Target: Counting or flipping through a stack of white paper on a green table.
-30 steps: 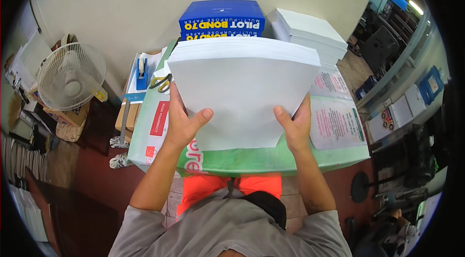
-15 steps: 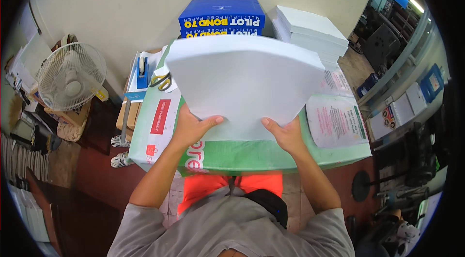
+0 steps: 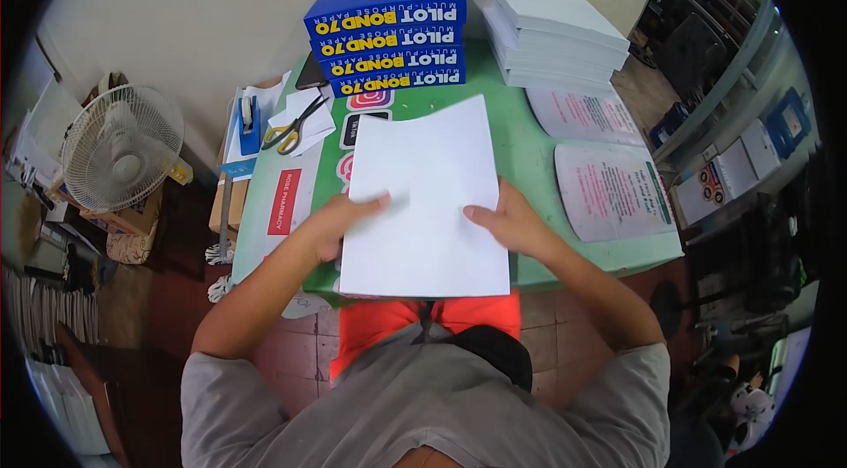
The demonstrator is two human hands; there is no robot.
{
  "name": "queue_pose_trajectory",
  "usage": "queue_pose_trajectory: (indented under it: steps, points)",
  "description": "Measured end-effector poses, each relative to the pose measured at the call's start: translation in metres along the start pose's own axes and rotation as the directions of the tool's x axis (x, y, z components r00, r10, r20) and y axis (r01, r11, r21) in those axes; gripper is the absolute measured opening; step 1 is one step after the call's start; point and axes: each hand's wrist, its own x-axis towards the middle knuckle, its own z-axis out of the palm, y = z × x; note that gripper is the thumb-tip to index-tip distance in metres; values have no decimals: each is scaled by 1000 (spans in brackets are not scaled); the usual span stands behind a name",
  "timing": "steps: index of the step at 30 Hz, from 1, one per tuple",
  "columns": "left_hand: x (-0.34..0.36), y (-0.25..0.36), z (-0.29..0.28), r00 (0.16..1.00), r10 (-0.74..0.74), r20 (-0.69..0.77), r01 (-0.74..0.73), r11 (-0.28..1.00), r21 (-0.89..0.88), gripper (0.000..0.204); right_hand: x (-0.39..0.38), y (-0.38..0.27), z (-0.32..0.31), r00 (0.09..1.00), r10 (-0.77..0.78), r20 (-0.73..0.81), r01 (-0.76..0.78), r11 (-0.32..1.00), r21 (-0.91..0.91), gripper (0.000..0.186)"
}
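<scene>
A stack of white paper [image 3: 423,221] stands tilted over the near edge of the green-covered table, its top edge slightly curved. My left hand [image 3: 346,219] grips its left side, thumb lying on the front face and fingers hidden behind. On the right side, my right hand [image 3: 512,223] holds it the same way, thumb on the face. Beyond the sheets rises a pile of blue paper reams [image 3: 388,31]. To its right is a tall stack of white paper [image 3: 556,36].
Scissors [image 3: 295,128] with yellow-and-black handles lie on a white slip at the left. Beside them is a blue tape dispenser [image 3: 250,124]. Flat printed plastic sheets [image 3: 613,194] cover the table's right side. A white fan [image 3: 123,149] stands off to the left.
The paper stack has come down and nearer to me, turning from its wide side to upright. My hands moved with it, and the blue reams behind now show fully.
</scene>
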Motion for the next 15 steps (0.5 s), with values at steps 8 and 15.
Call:
queue_pose_trajectory:
  steps: [8,15]
  points:
    - [-5,-33,7,889,426,-170,-298,818,491,55,-31,-11,8,969,-234,-75,220,962,-160,62]
    - [-26,-31,24,823,558,-104,-396,696,600,57,-35,-19,-1,994,101,-39,-68,861,504,56]
